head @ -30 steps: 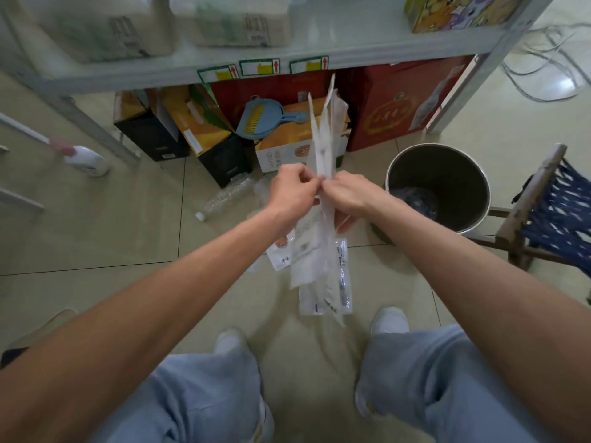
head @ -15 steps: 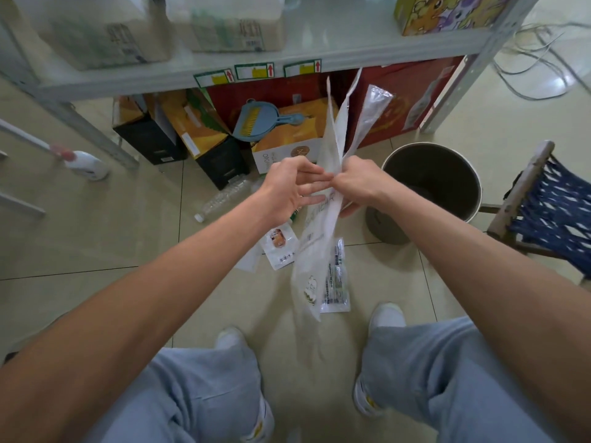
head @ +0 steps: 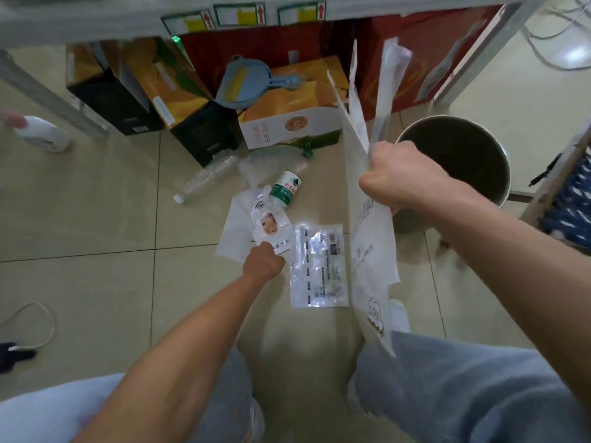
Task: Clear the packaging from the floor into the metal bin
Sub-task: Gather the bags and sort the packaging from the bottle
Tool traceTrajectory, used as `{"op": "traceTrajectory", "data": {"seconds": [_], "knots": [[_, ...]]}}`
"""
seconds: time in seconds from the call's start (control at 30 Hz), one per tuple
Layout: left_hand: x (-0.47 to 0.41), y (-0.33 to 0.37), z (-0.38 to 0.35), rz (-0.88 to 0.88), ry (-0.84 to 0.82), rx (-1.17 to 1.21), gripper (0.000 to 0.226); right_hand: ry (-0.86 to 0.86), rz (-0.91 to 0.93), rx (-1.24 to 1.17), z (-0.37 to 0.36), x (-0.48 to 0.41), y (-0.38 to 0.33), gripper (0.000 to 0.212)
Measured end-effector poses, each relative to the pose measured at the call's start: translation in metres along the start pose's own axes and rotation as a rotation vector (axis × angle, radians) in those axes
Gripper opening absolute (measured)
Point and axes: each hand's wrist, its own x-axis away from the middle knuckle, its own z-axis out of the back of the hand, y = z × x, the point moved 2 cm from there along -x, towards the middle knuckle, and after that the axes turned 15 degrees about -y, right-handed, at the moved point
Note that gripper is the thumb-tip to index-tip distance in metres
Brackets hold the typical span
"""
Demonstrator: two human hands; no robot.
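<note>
My right hand (head: 401, 177) grips a bundle of long white plastic bags (head: 372, 251) that hangs upright just left of the round metal bin (head: 447, 132). Down on the floor, my left hand (head: 263, 262) rests on the lower corner of a small white packet with a printed face (head: 270, 223); its fingers are hidden under the hand. The packet lies on a white sheet (head: 232, 231). To its right a flat clear bag with labels (head: 319, 266) lies on the tiles. A green-labelled bottle (head: 286, 191), crumpled clear plastic (head: 256, 164) and a clear bottle (head: 204, 180) lie further away.
Cardboard boxes (head: 287, 119) and a blue dustpan (head: 243, 87) sit under a metal shelf rack (head: 479, 55) ahead. A white spray bottle (head: 44, 134) lies at the left. A wooden chair with blue webbing (head: 563, 193) stands right of the bin. A thin cable (head: 41, 314) loops at lower left.
My hands have parted: the left let go of the bag bundle and dropped to the small packet on the floor. The right keeps the bundle and has shifted right toward the bin.
</note>
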Motion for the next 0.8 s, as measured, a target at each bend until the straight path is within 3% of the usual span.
{"op": "traceTrajectory", "data": {"seconds": [0.17, 0.33, 0.47, 0.63, 0.73, 0.8], "knots": [[-0.045, -0.020, -0.075, 0.043, -0.028, 0.126, 0.052, -0.020, -0.026, 0.065, 0.007, -0.005, -0.005, 0.020], [-0.069, -0.019, -0.109, 0.080, 0.128, 0.018, 0.086, -0.034, -0.013, 0.116, 0.013, 0.002, -0.004, 0.007], [-0.079, -0.010, -0.108, 0.059, 0.119, -0.137, 0.071, -0.046, -0.027, 0.139, 0.013, 0.000, -0.008, 0.010], [-0.073, -0.006, -0.084, 0.123, -0.005, -0.052, 0.049, -0.067, -0.062, 0.106, 0.010, -0.007, -0.017, 0.022], [-0.059, -0.002, -0.055, 0.058, -0.116, 0.011, 0.047, -0.072, -0.095, 0.081, 0.006, -0.013, -0.017, 0.012], [-0.045, 0.005, -0.033, -0.012, -0.133, 0.032, 0.049, -0.080, -0.095, 0.081, 0.005, -0.013, -0.015, 0.020]]}}
